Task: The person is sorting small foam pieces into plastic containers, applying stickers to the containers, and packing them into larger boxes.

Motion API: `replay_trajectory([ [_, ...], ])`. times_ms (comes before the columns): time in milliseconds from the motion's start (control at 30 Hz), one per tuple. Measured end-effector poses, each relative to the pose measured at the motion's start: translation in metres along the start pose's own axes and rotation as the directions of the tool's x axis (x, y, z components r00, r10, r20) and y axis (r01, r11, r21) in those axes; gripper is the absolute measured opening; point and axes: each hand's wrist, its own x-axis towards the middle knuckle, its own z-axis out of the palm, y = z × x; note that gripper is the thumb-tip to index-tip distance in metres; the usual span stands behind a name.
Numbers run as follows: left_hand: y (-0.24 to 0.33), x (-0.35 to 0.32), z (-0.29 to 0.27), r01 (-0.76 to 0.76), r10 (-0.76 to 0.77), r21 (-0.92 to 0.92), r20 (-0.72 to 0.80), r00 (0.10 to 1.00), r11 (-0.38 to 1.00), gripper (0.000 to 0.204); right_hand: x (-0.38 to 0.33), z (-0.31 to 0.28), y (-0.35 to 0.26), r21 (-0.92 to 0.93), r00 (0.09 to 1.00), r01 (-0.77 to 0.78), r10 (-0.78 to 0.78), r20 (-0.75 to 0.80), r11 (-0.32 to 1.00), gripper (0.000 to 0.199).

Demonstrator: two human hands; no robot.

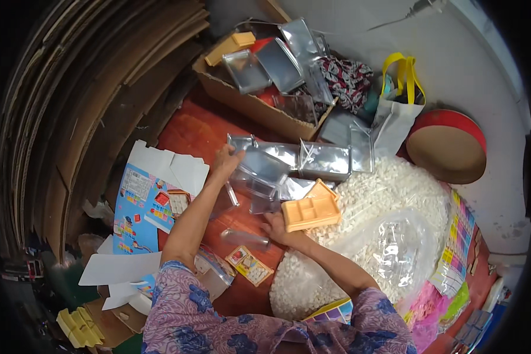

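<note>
My left hand [226, 164] reaches to the left end of a heap of clear plastic boxes [262, 165], its fingers closed on the edge of one box. My right hand [279, 229] rests low by the near side of the heap, fingers apart and holding nothing that I can see. Just above it sits an orange compartment tray [310, 213], with a second orange piece leaning on its back. A clear plastic tube-like piece [245, 238] lies on the red surface [218, 221] left of my right hand. Nearer me is a small printed card [249, 265].
A cardboard box [248, 105] of clear boxes stands behind. A big clear bag of white pellets [366, 200] fills the right side. Blue printed cartons [138, 206] lie left, by stacked cardboard sheets [88, 118]. A tote bag [395, 112] and a round red-rimmed lid [445, 144] lean at the wall.
</note>
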Motion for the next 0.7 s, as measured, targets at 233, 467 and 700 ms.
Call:
replay_trajectory([
  [233, 0.031, -0.035, 0.004, 0.021, -0.056, 0.281, 0.116, 0.992, 0.959, 0.051, -0.018, -0.096, 0.014, 0.874, 0.767, -0.449, 0.421, 0.484, -0.187, 0.019],
  [467, 0.022, -0.014, 0.005, 0.160, -0.131, 0.074, -0.295, 0.946, 0.984, 0.059, -0.057, -0.124, 0.000, 0.865, 0.718, -0.496, 0.597, 0.357, 0.080, 0.019],
  [700, -0.119, 0.091, 0.028, 0.274, -0.257, -0.330, 0.096, 0.962, 0.903, 0.064, -0.040, -0.018, -0.097, 0.164, 0.998, -0.019, 0.028, -0.052, 0.986, 0.046],
])
